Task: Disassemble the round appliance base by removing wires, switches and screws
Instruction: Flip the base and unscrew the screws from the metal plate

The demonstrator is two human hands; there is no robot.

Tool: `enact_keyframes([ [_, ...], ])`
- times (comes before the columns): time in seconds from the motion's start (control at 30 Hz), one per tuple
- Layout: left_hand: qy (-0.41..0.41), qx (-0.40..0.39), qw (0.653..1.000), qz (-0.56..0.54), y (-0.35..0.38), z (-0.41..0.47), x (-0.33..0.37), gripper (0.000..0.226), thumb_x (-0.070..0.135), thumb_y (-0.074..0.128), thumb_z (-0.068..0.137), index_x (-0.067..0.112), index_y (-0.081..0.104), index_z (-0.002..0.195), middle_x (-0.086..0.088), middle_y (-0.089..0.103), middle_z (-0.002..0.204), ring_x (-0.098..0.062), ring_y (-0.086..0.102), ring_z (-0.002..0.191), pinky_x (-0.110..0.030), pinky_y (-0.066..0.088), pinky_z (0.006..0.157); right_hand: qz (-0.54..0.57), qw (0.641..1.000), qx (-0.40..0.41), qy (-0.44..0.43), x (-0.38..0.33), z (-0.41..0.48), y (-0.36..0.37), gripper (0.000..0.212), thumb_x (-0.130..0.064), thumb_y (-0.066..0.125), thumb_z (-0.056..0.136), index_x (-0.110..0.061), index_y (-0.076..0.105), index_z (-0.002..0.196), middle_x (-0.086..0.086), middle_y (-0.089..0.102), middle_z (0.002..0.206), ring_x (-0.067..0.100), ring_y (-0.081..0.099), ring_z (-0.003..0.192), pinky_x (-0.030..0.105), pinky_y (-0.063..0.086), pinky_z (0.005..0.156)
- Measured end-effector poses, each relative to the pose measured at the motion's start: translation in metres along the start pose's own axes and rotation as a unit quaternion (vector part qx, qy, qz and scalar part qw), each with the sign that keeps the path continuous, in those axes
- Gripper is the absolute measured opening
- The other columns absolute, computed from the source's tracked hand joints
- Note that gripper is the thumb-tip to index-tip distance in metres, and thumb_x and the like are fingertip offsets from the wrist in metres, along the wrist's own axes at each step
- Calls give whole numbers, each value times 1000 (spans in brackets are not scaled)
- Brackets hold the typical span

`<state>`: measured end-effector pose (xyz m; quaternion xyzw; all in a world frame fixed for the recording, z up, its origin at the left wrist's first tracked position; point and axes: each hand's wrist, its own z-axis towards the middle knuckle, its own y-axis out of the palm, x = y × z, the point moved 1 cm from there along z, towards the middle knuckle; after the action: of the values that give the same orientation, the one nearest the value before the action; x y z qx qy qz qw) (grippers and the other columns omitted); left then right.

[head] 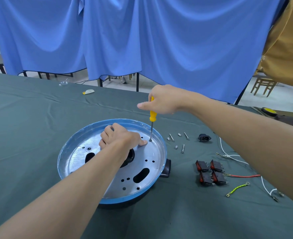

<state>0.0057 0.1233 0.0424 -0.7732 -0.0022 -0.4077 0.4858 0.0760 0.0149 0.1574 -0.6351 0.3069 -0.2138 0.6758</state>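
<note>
The round appliance base [83, 149], blue-rimmed with a silver metal plate full of holes, lies on the green cloth in front of me. My right hand [161, 100] grips a yellow-handled screwdriver [153, 115] held upright, its tip set in a screw [150, 140] near the plate's far right edge. My left hand [119, 137] rests on the plate with fingers curled and the thumb pressed flat beside that screw. Several loose screws [176, 140], several black switches [211, 172] with red rockers, a black power socket [204, 138] and white wires [231, 156] lie to the right.
A red wire [244, 176] and a yellow-green wire [237, 188] lie by the switches. A black handle [166, 169] sticks out of the base's right side. A yellow-topped object [268, 112] sits at the table's far right. Blue cloth hangs behind; chairs stand beyond.
</note>
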Motion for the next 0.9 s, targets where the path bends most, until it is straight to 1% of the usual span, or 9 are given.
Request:
enact_keyframes([
  [0.13, 0, 0, 1000, 1, 1, 0, 0, 91, 50, 85, 68, 14, 38, 137, -4, 34, 142, -25, 25, 138, -39, 26, 108, 42, 998, -28, -26, 0, 0, 1, 12, -27, 53, 88, -20, 63, 88, 11, 67, 85, 23, 53, 60, 24, 45, 52],
  [0.23, 0, 3, 1000, 0, 1, 1, 0, 92, 50, 85, 68, 14, 37, 137, -4, 34, 142, -25, 24, 138, -38, 26, 108, 48, 998, -38, 9, 2, 1, -1, 25, -34, 54, 87, -13, 65, 95, 5, 58, 81, 22, 52, 64, 26, 50, 54],
  [0.33, 0, 3, 1000, 4, 1, 1, 0, 93, 50, 85, 67, 13, 37, 138, -4, 34, 143, -25, 24, 139, -39, 26, 109, 5, 1000, 0, 15, 4, 1, -1, 41, -47, 55, 90, -8, 59, 78, 5, 53, 68, 22, 51, 56, 24, 40, 50],
  [0.47, 1, 2, 1000, 4, 1, 1, 0, 92, 51, 85, 67, 13, 37, 137, -4, 34, 141, -25, 25, 137, -38, 26, 107, 61, 998, -17, -13, 6, 1, 0, 8, -26, 59, 86, -21, 64, 81, 6, 62, 78, 20, 52, 58, 22, 44, 50],
  [0.53, 1, 2, 1000, 2, 1, 1, 0, 91, 51, 85, 67, 13, 38, 136, -4, 34, 140, -25, 25, 137, -38, 26, 107, 71, 997, -23, 5, 5, 2, 0, 15, -30, 58, 86, -17, 65, 86, 4, 57, 77, 21, 52, 64, 22, 46, 49],
  [0.63, 3, 3, 1000, 0, 1, 1, 0, 92, 50, 85, 67, 13, 38, 136, -4, 34, 142, -25, 25, 138, -39, 26, 109, 33, 999, 7, 21, 5, 3, 2, 41, -47, 57, 90, -6, 64, 83, 4, 53, 65, 23, 52, 56, 23, 39, 47],
  [0.77, 2, 6, 1000, 0, 1, 2, 0, 91, 51, 85, 67, 13, 39, 135, -4, 35, 140, -25, 26, 137, -39, 27, 108, 42, 999, -7, 16, 5, 3, 2, 24, -29, 56, 84, -8, 67, 92, 7, 59, 76, 23, 52, 55, 23, 44, 51],
  [0.83, 2, 5, 1000, -2, 1, 2, 0, 90, 51, 85, 66, 13, 39, 134, -4, 35, 139, -25, 26, 136, -38, 27, 107, 47, 998, -19, 28, 5, 3, 1, 33, -31, 57, 82, -6, 67, 102, 6, 58, 80, 24, 52, 61, 27, 50, 55],
  [0.9, 4, 6, 1000, -4, 1, 2, -1, 89, 50, 85, 66, 14, 39, 134, -4, 35, 139, -25, 26, 136, -38, 26, 106, 40, 999, -9, 36, 5, 4, 2, 39, -42, 59, 86, -5, 66, 92, 3, 57, 76, 22, 54, 61, 25, 50, 52],
])
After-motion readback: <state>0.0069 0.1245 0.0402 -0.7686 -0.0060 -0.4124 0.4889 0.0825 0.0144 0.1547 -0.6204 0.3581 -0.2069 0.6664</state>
